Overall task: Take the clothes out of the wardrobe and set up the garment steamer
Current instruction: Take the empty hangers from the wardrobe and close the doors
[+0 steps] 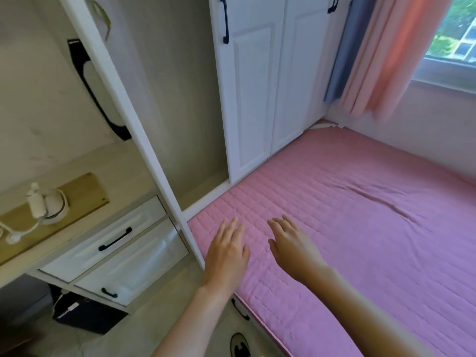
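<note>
The white wardrobe [252, 94] stands at the far side of the bed, its two panelled doors closed, each with a black handle near the top. An open section [180, 99] to their left shows a bare beige interior. No clothes and no garment steamer are in view. My left hand [226, 251] and my right hand [291, 243] hover palm down, fingers spread and empty, above the near corner of the pink quilted mattress [360, 228].
A white post [134, 119] runs diagonally left of the bed. A desk [51, 210] with a white lamp and two drawers [116, 243] sits at the left, a dark bag [85, 313] beneath it. Pink and blue curtains [381, 52] hang by the window.
</note>
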Available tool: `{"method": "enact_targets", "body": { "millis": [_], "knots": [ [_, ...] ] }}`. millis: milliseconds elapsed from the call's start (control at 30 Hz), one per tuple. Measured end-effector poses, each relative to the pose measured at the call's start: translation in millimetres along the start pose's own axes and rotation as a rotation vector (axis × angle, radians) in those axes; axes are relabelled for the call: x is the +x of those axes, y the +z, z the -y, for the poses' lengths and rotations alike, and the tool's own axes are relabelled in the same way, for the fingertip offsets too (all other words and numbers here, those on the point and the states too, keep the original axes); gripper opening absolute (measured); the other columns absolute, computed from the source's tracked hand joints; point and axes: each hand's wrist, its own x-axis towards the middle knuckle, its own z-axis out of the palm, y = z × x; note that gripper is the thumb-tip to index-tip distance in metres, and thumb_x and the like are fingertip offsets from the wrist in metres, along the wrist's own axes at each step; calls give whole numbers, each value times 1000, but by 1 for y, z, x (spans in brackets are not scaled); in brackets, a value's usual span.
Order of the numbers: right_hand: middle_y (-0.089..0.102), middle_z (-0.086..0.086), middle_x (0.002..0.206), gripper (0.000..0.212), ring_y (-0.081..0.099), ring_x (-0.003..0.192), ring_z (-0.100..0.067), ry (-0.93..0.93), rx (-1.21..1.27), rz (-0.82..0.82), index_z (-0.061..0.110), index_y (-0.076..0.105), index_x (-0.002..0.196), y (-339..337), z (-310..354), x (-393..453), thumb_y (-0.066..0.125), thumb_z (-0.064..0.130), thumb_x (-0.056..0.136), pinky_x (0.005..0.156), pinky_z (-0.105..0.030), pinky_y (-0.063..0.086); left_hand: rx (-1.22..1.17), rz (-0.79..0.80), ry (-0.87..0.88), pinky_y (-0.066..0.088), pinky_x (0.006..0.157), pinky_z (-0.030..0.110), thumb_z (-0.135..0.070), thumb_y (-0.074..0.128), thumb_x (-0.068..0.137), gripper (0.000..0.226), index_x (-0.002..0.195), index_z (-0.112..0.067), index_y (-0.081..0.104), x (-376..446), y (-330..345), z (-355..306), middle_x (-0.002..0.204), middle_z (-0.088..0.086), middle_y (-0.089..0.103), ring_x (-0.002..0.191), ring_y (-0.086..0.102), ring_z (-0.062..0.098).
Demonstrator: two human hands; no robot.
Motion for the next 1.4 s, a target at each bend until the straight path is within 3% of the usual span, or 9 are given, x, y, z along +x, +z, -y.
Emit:
{"method": "enact_targets", "body": {
  "millis": [167, 300, 467, 633, 767, 900, 1100, 1267, 1400],
  "knots": [
    [40, -8, 148, 45, 27, 142, -27, -26, -23, -12, 7, 39, 141, -8, -10, 65, 43, 26, 100, 115, -35, 24, 10, -28, -71, 5, 116, 29, -33, 41, 100, 54, 150, -21, 26, 60, -1, 15, 159, -3, 18, 149, 3, 18],
    [58, -13, 129, 39, 51, 126, -32, -62, -61, -64, 2, 55, 127, -10, -11, 115, 57, 22, 93, 108, -38, 36, -4, -92, -139, 1, 114, 28, -30, 38, 101, 50, 149, -21, 29, 103, -7, 24, 159, -2, 19, 148, 5, 18],
    [63, -10, 120, 35, 57, 117, -29, -114, -32, -143, 4, 58, 122, -26, -4, 176, 60, 18, 90, 101, -35, 43, -56, -260, -231, 22, 115, 39, -16, 48, 97, 46, 143, -15, 42, 154, -20, 31, 156, 6, 29, 145, 21, 26],
    [52, -8, 136, 42, 42, 132, -25, -222, 3, -149, 7, 45, 137, -52, 4, 243, 44, 23, 98, 110, -32, 34, -58, -406, -315, 34, 111, 41, -15, 51, 96, 44, 140, -15, 46, 198, -28, 42, 152, 4, 38, 142, 30, 26],
    [50, -5, 137, 44, 41, 130, -21, -303, 19, -141, 9, 41, 139, -69, 9, 298, 39, 28, 100, 107, -32, 38, -17, -537, -343, 42, 102, 39, -13, 61, 91, 43, 133, -12, 55, 231, -32, 55, 145, 7, 48, 134, 43, 29],
    [49, -5, 138, 42, 41, 130, -22, -375, 42, -124, 12, 42, 138, -83, 14, 357, 39, 29, 100, 105, -33, 39, 45, -606, -324, 37, 100, 30, -11, 62, 90, 42, 131, -10, 56, 265, -43, 72, 140, 8, 52, 131, 47, 28],
    [54, -4, 131, 35, 51, 119, -22, -540, 40, -130, 13, 48, 131, -120, 30, 445, 41, 28, 99, 98, -33, 46, 132, -703, -474, 32, 105, 28, -20, 54, 94, 42, 136, -14, 50, 332, -103, 89, 143, 4, 49, 135, 42, 23],
    [56, -8, 126, 35, 51, 116, -26, -680, 56, -148, 10, 48, 130, -154, 55, 502, 42, 20, 97, 93, -37, 50, 260, -813, -432, 45, 104, 40, -7, 55, 92, 37, 129, -5, 54, 372, -176, 95, 137, 10, 52, 131, 43, 28],
    [54, -13, 129, 38, 49, 119, -31, -693, 118, -122, 6, 47, 132, -179, 81, 540, 42, 18, 95, 94, -43, 48, 330, -850, -430, 37, 109, 37, 1, 52, 89, 43, 132, -1, 51, 395, -230, 106, 141, 13, 48, 133, 40, 29]
  ]
}}
